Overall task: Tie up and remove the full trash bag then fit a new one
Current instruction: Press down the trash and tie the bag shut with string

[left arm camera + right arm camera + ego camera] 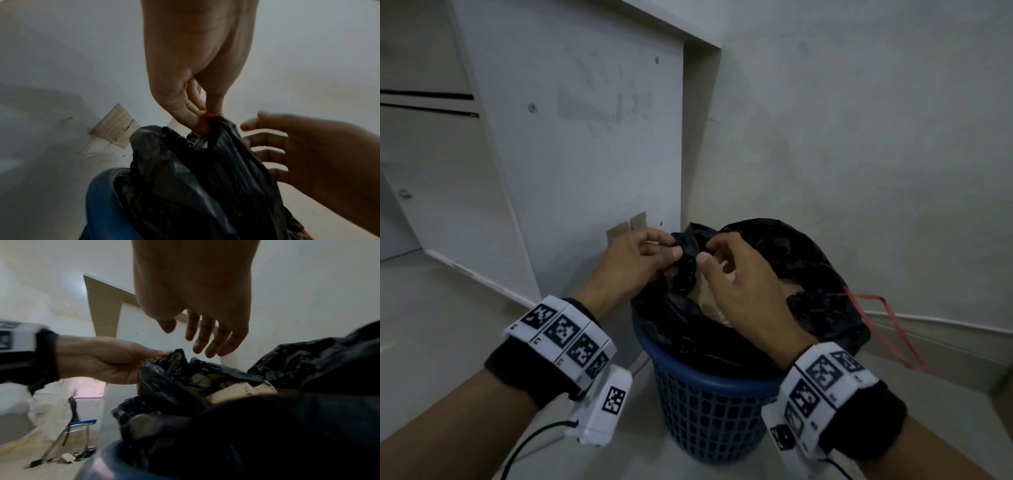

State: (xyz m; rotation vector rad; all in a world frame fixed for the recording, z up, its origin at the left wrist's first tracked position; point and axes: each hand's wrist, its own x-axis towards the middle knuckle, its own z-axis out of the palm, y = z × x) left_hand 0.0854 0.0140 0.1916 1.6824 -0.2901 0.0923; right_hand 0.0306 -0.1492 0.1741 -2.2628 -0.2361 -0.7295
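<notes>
A black trash bag (801, 260) lines a blue mesh bin (709, 411) in the corner, with pale paper rubbish (709, 301) showing in its mouth. My left hand (650, 253) pinches the raised left edge of the bag (205, 146) between thumb and fingers (197, 118). My right hand (726, 260) hovers just right of that pinched edge, fingers (207, 337) loosely spread and holding nothing. A red drawstring loop (887, 329) hangs out over the bag's right side.
White walls close in behind and right of the bin; a white cabinet panel (571, 137) stands to the left with a cardboard scrap (626, 228) at its foot. A folding metal frame with blue trim (78, 426) and cables lie on the floor farther off.
</notes>
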